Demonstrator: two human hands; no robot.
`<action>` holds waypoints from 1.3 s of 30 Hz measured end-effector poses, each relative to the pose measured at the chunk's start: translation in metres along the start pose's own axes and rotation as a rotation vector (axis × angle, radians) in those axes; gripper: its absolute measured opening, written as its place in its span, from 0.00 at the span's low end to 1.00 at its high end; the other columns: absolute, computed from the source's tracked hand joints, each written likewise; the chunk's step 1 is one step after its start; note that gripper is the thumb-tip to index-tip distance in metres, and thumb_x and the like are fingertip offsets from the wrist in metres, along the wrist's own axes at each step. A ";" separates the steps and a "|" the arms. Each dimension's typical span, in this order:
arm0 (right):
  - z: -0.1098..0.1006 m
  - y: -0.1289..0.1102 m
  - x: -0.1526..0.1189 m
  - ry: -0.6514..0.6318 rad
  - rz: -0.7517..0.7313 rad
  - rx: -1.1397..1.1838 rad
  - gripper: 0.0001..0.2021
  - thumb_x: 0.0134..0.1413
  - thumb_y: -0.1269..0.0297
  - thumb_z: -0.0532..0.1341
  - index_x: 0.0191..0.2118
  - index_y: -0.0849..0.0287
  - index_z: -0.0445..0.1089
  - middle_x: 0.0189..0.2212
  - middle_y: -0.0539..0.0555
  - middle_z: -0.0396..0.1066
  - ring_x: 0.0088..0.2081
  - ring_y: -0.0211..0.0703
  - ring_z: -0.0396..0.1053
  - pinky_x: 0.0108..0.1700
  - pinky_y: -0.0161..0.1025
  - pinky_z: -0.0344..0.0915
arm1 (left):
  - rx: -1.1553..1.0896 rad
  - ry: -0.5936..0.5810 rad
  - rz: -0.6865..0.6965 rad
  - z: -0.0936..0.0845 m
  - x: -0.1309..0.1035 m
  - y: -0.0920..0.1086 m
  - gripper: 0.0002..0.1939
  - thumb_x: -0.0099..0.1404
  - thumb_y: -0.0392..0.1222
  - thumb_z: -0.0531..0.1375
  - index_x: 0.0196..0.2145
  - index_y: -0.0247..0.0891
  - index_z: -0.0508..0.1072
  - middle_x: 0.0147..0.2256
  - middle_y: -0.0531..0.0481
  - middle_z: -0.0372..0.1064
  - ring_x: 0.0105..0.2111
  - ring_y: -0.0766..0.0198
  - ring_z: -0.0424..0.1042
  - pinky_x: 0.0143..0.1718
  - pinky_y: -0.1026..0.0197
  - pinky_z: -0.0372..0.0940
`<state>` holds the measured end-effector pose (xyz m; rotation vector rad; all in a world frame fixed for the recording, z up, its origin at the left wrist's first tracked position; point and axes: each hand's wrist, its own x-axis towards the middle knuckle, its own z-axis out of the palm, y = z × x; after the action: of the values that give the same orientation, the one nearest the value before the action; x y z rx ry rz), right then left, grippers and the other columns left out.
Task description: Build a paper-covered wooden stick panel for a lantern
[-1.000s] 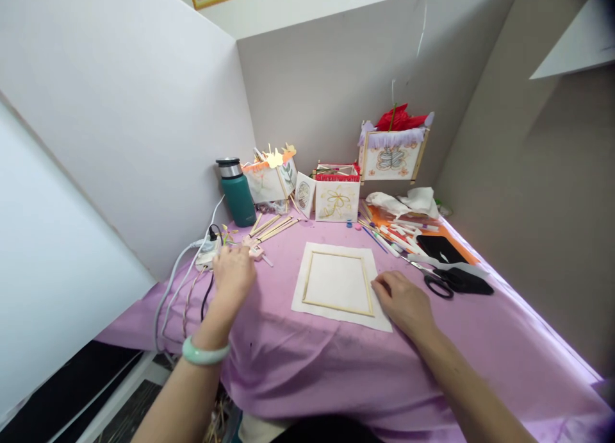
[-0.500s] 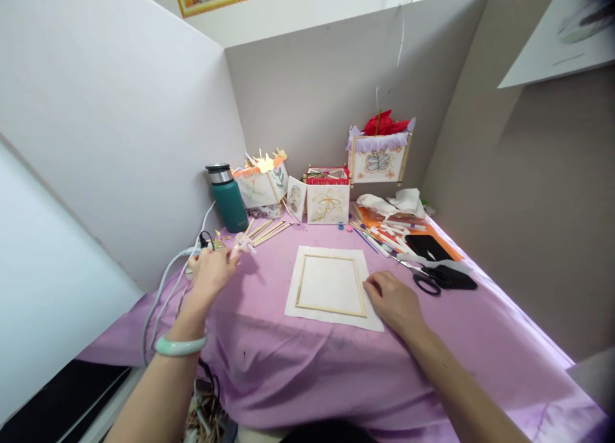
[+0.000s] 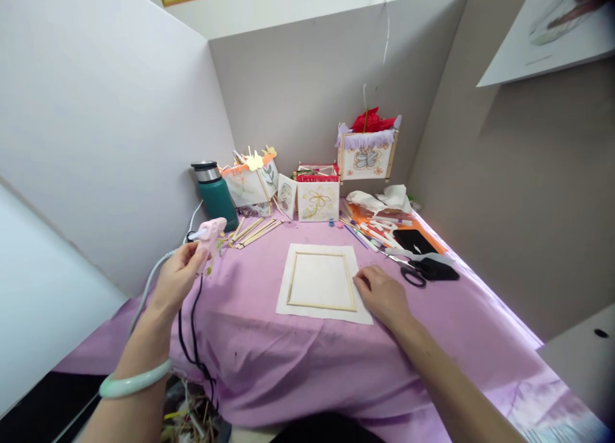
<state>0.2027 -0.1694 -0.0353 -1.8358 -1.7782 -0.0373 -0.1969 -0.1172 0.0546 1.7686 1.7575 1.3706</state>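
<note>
Gripping a pink glue gun (image 3: pixel 210 233), the left hand (image 3: pixel 179 276) is hovering well apart from the white sheet (image 3: pixel 319 279), purple cloth (image 3: pixel 250 286) is stretching between, the right hand (image 3: pixel 383 293) is resting at sheet's right edge (pinching or not, I cannot tell), a stick frame (image 3: pixel 321 307) is lying inside the edges.

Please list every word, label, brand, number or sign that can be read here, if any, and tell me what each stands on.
None can be read.
Sheet at upper right: a faint line below its drawing, too blurred to tell whether it is writing.
Black flat item: a small white mark, too small to make out.
Pink glue gun: nothing legible.
Teal bottle: nothing legible.
</note>
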 end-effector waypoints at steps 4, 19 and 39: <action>0.000 0.000 -0.001 0.011 -0.008 0.016 0.10 0.59 0.62 0.53 0.32 0.56 0.69 0.34 0.52 0.72 0.34 0.41 0.68 0.32 0.36 0.54 | -0.212 0.009 0.003 -0.003 -0.014 0.014 0.25 0.58 0.60 0.58 0.44 0.37 0.69 0.31 0.52 0.69 0.33 0.61 0.69 0.38 0.60 0.64; -0.052 -0.068 -0.019 0.034 -0.274 0.627 0.10 0.61 0.57 0.56 0.38 0.57 0.69 0.36 0.54 0.70 0.33 0.41 0.66 0.36 0.37 0.62 | -0.558 -0.204 0.025 0.074 -0.110 0.109 0.14 0.64 0.46 0.58 0.46 0.41 0.65 0.43 0.48 0.67 0.44 0.59 0.67 0.45 0.59 0.63; -0.046 -0.076 0.037 -0.598 0.556 1.688 0.14 0.53 0.58 0.61 0.42 0.60 0.69 0.25 0.51 0.71 0.27 0.41 0.70 0.26 0.36 0.67 | 0.416 -0.493 0.213 0.123 -0.031 0.078 0.10 0.63 0.43 0.55 0.31 0.39 0.75 0.29 0.44 0.75 0.30 0.55 0.71 0.31 0.58 0.57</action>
<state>0.1535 -0.1588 0.0471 -0.8708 -0.7597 1.7416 -0.0486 -0.1119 0.0398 2.3162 1.6826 0.5623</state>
